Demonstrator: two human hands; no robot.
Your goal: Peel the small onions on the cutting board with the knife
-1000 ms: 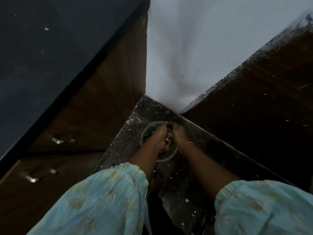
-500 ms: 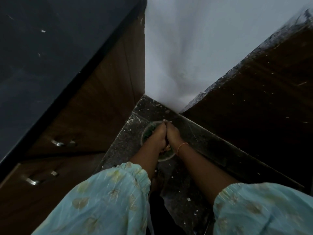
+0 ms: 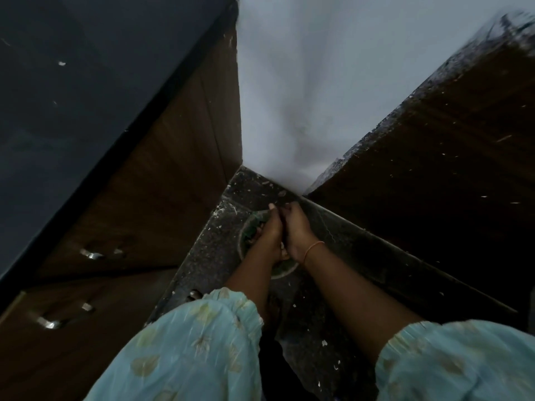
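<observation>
Nearest to us, our two pale blue-green sleeves, the left sleeve and the right sleeve, fill the lower edge of the head view, with bare forearms reaching away from them. Beyond the forearms our left hand and right hand are pressed together side by side, knuckles up and fingers curled inward. Something small and pale shows in the gap between the heels of the hands, but we cannot tell whether it is an onion, and we cannot make out a knife or say what either hand grips. A thin orange band circles our right wrist.

Directly beneath the hands lies a round green board or dish, its rim showing to the left of our left hand and again below both wrists. It rests on a dark speckled floor scattered with pale flecks.

To the left of our hands stand brown wooden cabinet fronts with metal handles. To the right rises another dark wooden panel. Past the fingertips a pale wall closes the corner.
</observation>
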